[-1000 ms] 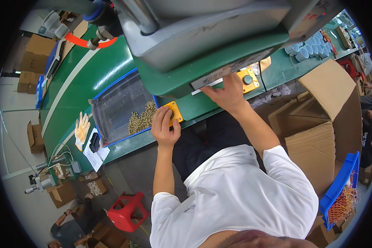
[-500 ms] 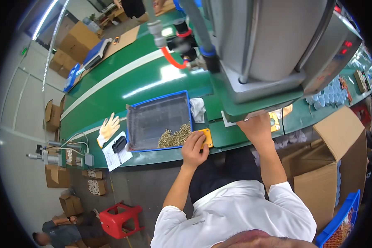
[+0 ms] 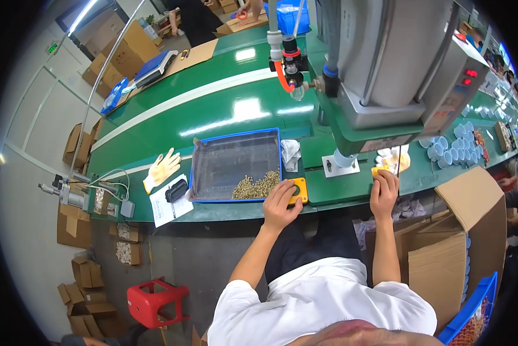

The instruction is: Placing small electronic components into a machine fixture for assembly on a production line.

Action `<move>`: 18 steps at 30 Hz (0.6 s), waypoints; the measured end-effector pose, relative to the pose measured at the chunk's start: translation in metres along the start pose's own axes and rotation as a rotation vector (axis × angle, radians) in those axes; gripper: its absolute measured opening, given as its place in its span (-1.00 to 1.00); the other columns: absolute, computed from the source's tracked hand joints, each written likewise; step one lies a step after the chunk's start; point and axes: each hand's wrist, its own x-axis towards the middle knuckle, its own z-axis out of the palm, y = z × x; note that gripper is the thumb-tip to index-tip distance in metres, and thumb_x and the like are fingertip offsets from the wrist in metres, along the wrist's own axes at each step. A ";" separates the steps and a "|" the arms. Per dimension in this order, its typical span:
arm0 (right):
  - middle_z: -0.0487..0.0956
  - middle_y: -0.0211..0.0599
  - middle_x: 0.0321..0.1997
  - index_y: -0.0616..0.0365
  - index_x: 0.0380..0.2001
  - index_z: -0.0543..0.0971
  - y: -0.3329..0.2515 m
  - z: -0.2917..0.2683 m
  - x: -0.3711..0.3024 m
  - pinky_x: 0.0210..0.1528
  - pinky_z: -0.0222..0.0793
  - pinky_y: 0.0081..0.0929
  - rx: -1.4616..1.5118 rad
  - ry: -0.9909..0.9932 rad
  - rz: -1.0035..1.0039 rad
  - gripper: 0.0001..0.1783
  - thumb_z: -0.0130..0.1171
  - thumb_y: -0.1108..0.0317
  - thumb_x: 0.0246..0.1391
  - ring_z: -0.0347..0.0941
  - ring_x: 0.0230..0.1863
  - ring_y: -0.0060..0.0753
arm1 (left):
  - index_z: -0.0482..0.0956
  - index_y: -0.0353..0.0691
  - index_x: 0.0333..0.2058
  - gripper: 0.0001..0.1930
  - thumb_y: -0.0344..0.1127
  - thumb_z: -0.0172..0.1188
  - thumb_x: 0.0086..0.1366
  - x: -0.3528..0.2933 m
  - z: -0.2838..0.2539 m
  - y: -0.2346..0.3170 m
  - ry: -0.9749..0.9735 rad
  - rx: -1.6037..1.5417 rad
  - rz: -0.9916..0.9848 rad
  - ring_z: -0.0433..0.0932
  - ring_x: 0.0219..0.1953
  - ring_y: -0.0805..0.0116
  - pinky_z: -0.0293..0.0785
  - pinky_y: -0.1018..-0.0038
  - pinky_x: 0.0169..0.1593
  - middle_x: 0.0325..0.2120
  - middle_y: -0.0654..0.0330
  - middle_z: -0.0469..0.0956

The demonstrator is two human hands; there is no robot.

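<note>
My left hand (image 3: 280, 205) is bent over the left side of a yellow button box (image 3: 303, 191) at the table's front edge, its thumb apart from the fingers. My right hand (image 3: 384, 195) curls over a second yellow button box (image 3: 379, 169), mostly covered by the fingers. Between them, under the head of a press machine (image 3: 381, 124), a pale blue cup (image 3: 344, 159) stands on a white plate (image 3: 332, 168). Its top is hidden by the press head. Left of my left hand lies a blue-rimmed tray (image 3: 236, 200) with small brass-coloured parts (image 3: 256, 185) heaped in its near right corner.
A white rag (image 3: 290, 155) lies beside the tray. Gloves (image 3: 164, 168), paper (image 3: 162, 214) and a black object (image 3: 177, 190) are at left. Pale blue cups (image 3: 458, 147) stand at right, above an open carton (image 3: 437, 254). A red stool (image 3: 157, 303) is on the floor.
My right hand has drawn back from under the press head to the right yellow box. The pale blue cup on its plate now shows. My left hand stays at its box; the view has shifted.
</note>
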 end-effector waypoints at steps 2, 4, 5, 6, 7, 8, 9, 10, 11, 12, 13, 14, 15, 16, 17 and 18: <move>0.62 -0.05 -0.01 0.26 -0.22 0.62 0.008 0.002 -0.008 0.16 0.41 -0.13 0.019 0.074 0.024 -0.87 0.15 0.47 0.21 0.51 0.05 0.08 | 0.65 -0.38 -0.21 -0.73 -0.43 0.38 0.08 -0.001 -0.002 -0.003 0.013 0.011 -0.015 0.66 0.02 -0.12 0.62 0.11 0.10 -0.08 -0.06 0.68; 0.64 -0.06 -0.04 0.26 -0.28 0.61 0.001 0.017 0.004 0.14 0.43 -0.11 0.052 0.114 0.044 -0.90 0.14 0.50 0.17 0.53 0.03 0.07 | 0.65 -0.38 -0.22 -0.73 -0.43 0.38 0.08 -0.002 0.000 -0.004 -0.007 -0.031 -0.009 0.66 0.02 -0.12 0.62 0.11 0.10 -0.08 -0.06 0.68; 0.64 -0.06 -0.05 0.27 -0.28 0.60 -0.001 0.018 0.009 0.14 0.42 -0.11 0.055 0.073 -0.003 -0.90 0.13 0.51 0.16 0.53 0.04 0.07 | 0.65 -0.37 -0.23 -0.74 -0.43 0.38 0.08 -0.004 -0.002 -0.004 -0.011 -0.015 0.003 0.66 0.02 -0.12 0.62 0.11 0.09 -0.08 -0.05 0.68; 0.64 -0.06 -0.05 0.27 -0.28 0.60 0.003 0.012 0.009 0.14 0.42 -0.11 0.045 0.075 0.001 -0.90 0.13 0.51 0.16 0.53 0.04 0.07 | 0.64 -0.37 -0.23 -0.75 -0.43 0.38 0.08 -0.003 -0.007 -0.008 0.002 0.027 0.009 0.66 0.03 -0.13 0.62 0.11 0.09 -0.08 -0.04 0.68; 0.64 -0.07 -0.06 0.27 -0.29 0.60 0.007 0.008 0.006 0.14 0.42 -0.11 0.030 0.096 0.017 -0.90 0.13 0.51 0.16 0.53 0.04 0.08 | 0.64 -0.36 -0.24 -0.75 -0.43 0.38 0.08 -0.004 -0.012 -0.010 0.009 0.074 0.012 0.65 0.03 -0.13 0.62 0.11 0.09 -0.09 -0.04 0.68; 0.65 -0.08 -0.06 0.26 -0.29 0.59 0.011 0.005 0.003 0.15 0.42 -0.11 0.020 0.114 0.031 -0.90 0.12 0.50 0.15 0.53 0.05 0.08 | 0.64 -0.36 -0.24 -0.75 -0.43 0.38 0.08 -0.005 -0.011 -0.008 0.002 0.075 0.010 0.65 0.03 -0.13 0.62 0.11 0.09 -0.09 -0.04 0.68; 0.65 -0.08 -0.06 0.26 -0.29 0.58 0.014 0.007 0.006 0.15 0.42 -0.11 0.018 0.138 0.032 -0.90 0.12 0.50 0.15 0.53 0.05 0.09 | 0.64 -0.36 -0.24 -0.76 -0.43 0.38 0.08 -0.001 -0.007 -0.004 -0.011 0.066 0.018 0.65 0.02 -0.14 0.61 0.10 0.08 -0.09 -0.03 0.68; 0.65 -0.08 -0.06 0.26 -0.29 0.58 0.015 0.009 0.008 0.15 0.42 -0.11 0.030 0.139 0.025 -0.90 0.12 0.50 0.15 0.53 0.05 0.09 | 0.64 -0.35 -0.25 -0.76 -0.43 0.37 0.08 0.003 -0.003 -0.001 -0.022 0.060 0.024 0.65 0.01 -0.14 0.61 0.10 0.08 -0.10 -0.02 0.67; 0.65 -0.08 -0.06 0.26 -0.29 0.58 0.014 0.010 0.006 0.16 0.41 -0.10 0.037 0.140 0.006 -0.90 0.13 0.49 0.14 0.52 0.05 0.09 | 0.64 -0.34 -0.25 -0.76 -0.42 0.37 0.08 0.008 -0.002 0.001 -0.032 0.055 0.031 0.65 0.01 -0.14 0.61 0.09 0.07 -0.10 -0.01 0.67; 0.66 -0.09 -0.05 0.26 -0.28 0.57 0.014 0.011 0.001 0.16 0.41 -0.09 0.039 0.142 -0.008 -0.89 0.13 0.48 0.14 0.52 0.05 0.09 | 0.64 -0.34 -0.25 -0.76 -0.42 0.37 0.08 0.009 -0.003 0.001 -0.030 0.061 0.032 0.65 0.01 -0.14 0.61 0.09 0.07 -0.10 -0.01 0.67; 0.66 -0.09 -0.04 0.26 -0.28 0.57 0.015 0.012 -0.002 0.16 0.40 -0.09 0.039 0.143 -0.022 -0.89 0.14 0.47 0.13 0.52 0.06 0.10 | 0.64 -0.34 -0.25 -0.76 -0.42 0.37 0.08 0.009 -0.006 0.002 -0.049 0.074 0.031 0.64 0.00 -0.14 0.60 0.09 0.06 -0.11 -0.01 0.67; 0.66 -0.09 -0.04 0.26 -0.28 0.57 0.016 0.014 -0.003 0.16 0.40 -0.09 0.045 0.144 -0.023 -0.89 0.14 0.47 0.13 0.52 0.06 0.10 | 0.64 -0.33 -0.25 -0.76 -0.41 0.37 0.08 0.010 -0.009 0.004 -0.070 0.086 0.030 0.64 -0.01 -0.14 0.60 0.08 0.05 -0.11 0.00 0.67; 0.66 -0.09 -0.03 0.26 -0.26 0.57 0.017 0.016 -0.003 0.17 0.40 -0.08 0.051 0.137 -0.030 -0.87 0.13 0.45 0.14 0.51 0.06 0.10 | 0.64 -0.33 -0.25 -0.76 -0.40 0.37 0.09 0.012 -0.010 0.004 -0.090 0.097 0.029 0.64 -0.02 -0.13 0.59 0.08 0.05 -0.11 0.01 0.66; 0.66 -0.09 -0.01 0.26 -0.24 0.57 0.019 0.018 -0.003 0.18 0.39 -0.07 0.055 0.129 -0.038 -0.85 0.13 0.44 0.15 0.51 0.07 0.09 | 0.64 -0.33 -0.25 -0.76 -0.40 0.37 0.09 0.016 -0.011 0.002 -0.089 0.101 0.029 0.64 -0.02 -0.13 0.59 0.08 0.05 -0.11 0.01 0.66; 0.66 -0.09 0.00 0.26 -0.22 0.58 0.020 0.015 -0.005 0.20 0.38 -0.07 0.057 0.113 -0.044 -0.83 0.12 0.42 0.16 0.51 0.08 0.09 | 0.64 -0.33 -0.24 -0.75 -0.39 0.37 0.09 0.019 -0.014 0.003 -0.116 0.102 0.026 0.63 -0.03 -0.12 0.59 0.08 0.04 -0.11 0.01 0.66; 0.66 -0.09 0.00 0.26 -0.22 0.58 0.019 0.014 -0.006 0.20 0.38 -0.07 0.057 0.105 -0.044 -0.83 0.12 0.42 0.16 0.51 0.08 0.09 | 0.64 -0.34 -0.23 -0.75 -0.38 0.37 0.10 0.021 -0.018 0.003 -0.143 0.102 0.024 0.63 -0.04 -0.11 0.59 0.09 0.04 -0.10 0.00 0.66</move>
